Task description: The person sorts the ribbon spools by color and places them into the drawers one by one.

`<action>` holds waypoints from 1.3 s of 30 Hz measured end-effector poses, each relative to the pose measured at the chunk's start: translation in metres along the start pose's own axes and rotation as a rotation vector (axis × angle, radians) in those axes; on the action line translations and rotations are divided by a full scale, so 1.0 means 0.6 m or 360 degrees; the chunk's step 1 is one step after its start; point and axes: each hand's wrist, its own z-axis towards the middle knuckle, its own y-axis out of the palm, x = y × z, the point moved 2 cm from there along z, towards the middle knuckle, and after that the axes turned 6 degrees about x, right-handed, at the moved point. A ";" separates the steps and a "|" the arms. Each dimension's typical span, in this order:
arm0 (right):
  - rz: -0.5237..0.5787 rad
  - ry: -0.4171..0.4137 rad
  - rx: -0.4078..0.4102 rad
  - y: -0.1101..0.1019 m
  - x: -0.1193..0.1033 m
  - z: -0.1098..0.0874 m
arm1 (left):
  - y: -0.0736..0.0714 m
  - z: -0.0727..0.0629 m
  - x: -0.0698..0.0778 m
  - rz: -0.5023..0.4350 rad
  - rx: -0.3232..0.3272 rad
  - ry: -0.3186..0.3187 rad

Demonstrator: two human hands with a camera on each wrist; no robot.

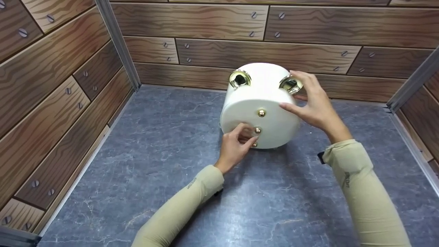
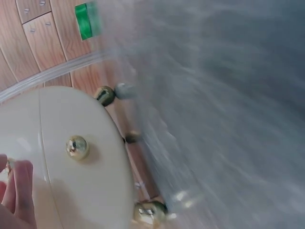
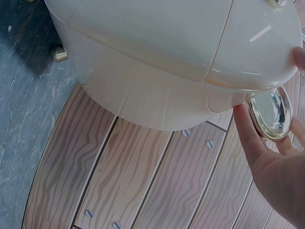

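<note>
A white rounded box [image 1: 264, 92] with a seamed front and gold feet stands on the grey floor. Down its front run a top gold knob [image 1: 261, 113], a middle knob [image 1: 258, 130] and a bottom knob [image 1: 254, 145]. Close round the middle knob are the bent fingers and thumb of my left hand [image 1: 236, 144]; firm contact cannot be made out. My right hand [image 1: 313, 103] holds the box's upper right edge, thumb on the front and fingers around a gold-rimmed round disc [image 3: 271, 113]. A matching disc [image 1: 239, 79] stands on the upper left.
Wood-patterned panels [image 1: 219, 51] wall the space at the back and both sides, with grey metal strips [image 1: 118, 41] in the corners. Marbled floor [image 1: 164, 137] surrounds the box. A green object [image 2: 85, 21] shows at the top of the left wrist view.
</note>
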 end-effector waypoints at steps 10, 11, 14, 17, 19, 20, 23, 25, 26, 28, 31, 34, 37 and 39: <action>0.0018 0.0008 -0.0010 0.001 -0.003 -0.001 | -0.011 -0.018 -0.024 0.0195 -0.0438 -0.0307; 0.0015 0.0003 -0.0011 0.001 -0.003 -0.002 | -0.009 -0.019 -0.025 0.0191 -0.0458 -0.0330; 0.0019 -0.0002 -0.0011 0.002 -0.003 -0.002 | -0.003 -0.018 -0.029 0.0182 -0.0485 -0.0356; 0.0017 -0.0001 -0.0008 0.001 -0.003 -0.003 | 0.001 -0.016 -0.033 0.0198 -0.0504 -0.0367; 0.0021 0.0000 -0.0008 0.001 -0.004 -0.003 | 0.003 -0.014 -0.034 0.0221 -0.0510 -0.0365; 0.0023 0.0001 -0.0009 0.000 -0.004 -0.003 | 0.004 -0.013 -0.035 0.0231 -0.0510 -0.0366; 0.0026 0.0004 -0.0011 -0.001 -0.005 -0.002 | 0.008 -0.009 -0.035 0.0275 -0.0497 -0.0352; 0.0022 0.0015 -0.0011 -0.002 -0.004 -0.001 | 0.010 -0.007 -0.034 0.0312 -0.0479 -0.0330; 0.0019 0.0020 -0.0010 -0.002 -0.004 -0.001 | 0.012 -0.006 -0.035 0.0338 -0.0470 -0.0321; 0.0015 0.0029 -0.0009 -0.001 -0.003 0.000 | 0.014 -0.004 -0.035 0.0396 -0.0454 -0.0283; 0.0011 0.0033 -0.0008 0.000 -0.002 0.000 | 0.017 -0.002 -0.036 0.0459 -0.0439 -0.0219; 0.0017 0.0031 -0.0008 0.001 -0.002 0.001 | 0.019 0.001 -0.037 0.0502 -0.0430 -0.0138; 0.0025 0.0025 -0.0009 0.001 -0.003 0.001 | 0.021 0.002 -0.037 0.0540 -0.0423 -0.0070; 0.0028 0.0017 -0.0008 0.001 -0.003 0.000 | 0.022 0.001 -0.036 0.0574 -0.0425 -0.0040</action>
